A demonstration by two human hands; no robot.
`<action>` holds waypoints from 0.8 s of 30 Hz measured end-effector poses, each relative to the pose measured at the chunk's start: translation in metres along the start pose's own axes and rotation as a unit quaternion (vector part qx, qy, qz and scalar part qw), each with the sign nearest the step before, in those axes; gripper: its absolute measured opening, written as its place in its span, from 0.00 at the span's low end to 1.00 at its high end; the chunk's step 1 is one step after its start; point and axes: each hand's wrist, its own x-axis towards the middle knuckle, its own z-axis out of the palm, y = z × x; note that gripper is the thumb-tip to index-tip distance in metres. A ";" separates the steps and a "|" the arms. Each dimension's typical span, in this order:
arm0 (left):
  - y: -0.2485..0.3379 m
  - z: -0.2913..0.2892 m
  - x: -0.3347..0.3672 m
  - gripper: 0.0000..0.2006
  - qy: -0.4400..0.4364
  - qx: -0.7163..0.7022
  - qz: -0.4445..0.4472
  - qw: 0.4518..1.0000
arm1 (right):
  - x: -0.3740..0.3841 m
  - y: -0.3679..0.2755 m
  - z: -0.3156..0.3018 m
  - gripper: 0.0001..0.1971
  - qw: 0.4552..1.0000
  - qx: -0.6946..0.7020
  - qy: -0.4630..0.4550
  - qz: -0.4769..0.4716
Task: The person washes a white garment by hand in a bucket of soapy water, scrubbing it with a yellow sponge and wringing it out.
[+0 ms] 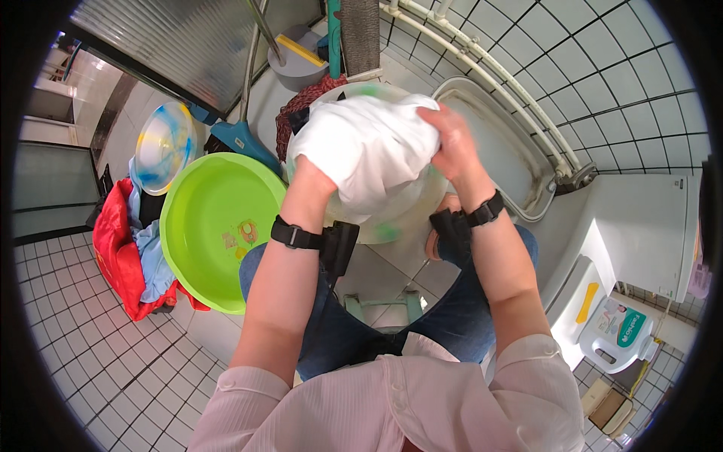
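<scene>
A white cloth is being held up over a pale basin at about twelve o'clock from the seated person's knees. The right hand is clamped on the cloth's right edge, fingers curled tight and pressed together into the fabric. The left hand is buried under the cloth at its nine o'clock side; the fingers cannot be told, only the wrist and its black strap are seen.

A green basin is tilted on the tiled floor at nine o'clock of the pale one, with a red and blue heap of laundry beyond it at the same bearing. A multicoloured bowl is propped at ten o'clock. A detergent jug is seen down at four o'clock, beside a white machine.

Risks are judged as follows. If the cloth is twisted unevenly, water could be thrown past the pale basin's rim onto the jeans or the tiles, and a slick floor would be left underfoot. With the left grip hidden in folds, a slip there could drop the cloth onto the floor. The pale basin, pressed from above near its near rim, might be tipped toward the knees.
</scene>
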 end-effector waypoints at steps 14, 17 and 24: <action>0.014 0.037 -0.033 0.12 0.066 -0.730 -0.534 0.422 | -0.034 0.074 0.061 0.17 0.766 -0.624 0.055 -0.145; 0.035 0.058 -0.033 0.11 0.043 -0.836 -0.438 0.327 | 0.007 0.060 0.040 0.17 0.785 -0.590 0.148 -0.117; 0.061 0.028 -0.007 0.22 -0.007 -0.821 -0.455 0.344 | 0.004 0.055 0.012 0.17 0.919 -0.358 0.091 -0.137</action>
